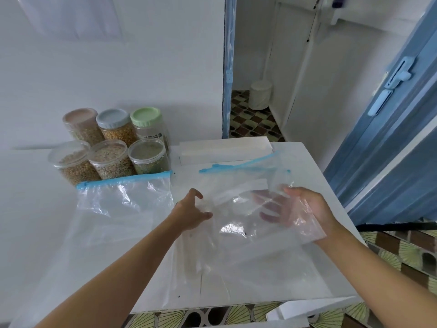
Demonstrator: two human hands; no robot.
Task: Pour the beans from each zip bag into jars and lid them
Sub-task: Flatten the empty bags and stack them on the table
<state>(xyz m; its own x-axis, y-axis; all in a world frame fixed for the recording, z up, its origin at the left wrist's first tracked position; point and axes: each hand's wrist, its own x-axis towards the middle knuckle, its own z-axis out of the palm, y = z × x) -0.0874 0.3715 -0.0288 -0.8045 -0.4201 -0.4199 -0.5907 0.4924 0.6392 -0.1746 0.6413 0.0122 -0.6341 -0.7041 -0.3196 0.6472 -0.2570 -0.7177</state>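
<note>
Six jars (111, 143) stand in two rows at the far left of the white surface (307, 162), against the wall, all lidded and holding beans or grains. An empty zip bag (123, 204) with a blue zip strip lies flat just in front of them. The right hand (305, 211) grasps a second empty bag (248, 209) by its right side, fingers showing through the plastic, lifting it slightly above the surface. The left hand (191, 213) rests at that bag's left edge, grip released, fingers loosely curled. A white box (224, 147) lies behind.
</note>
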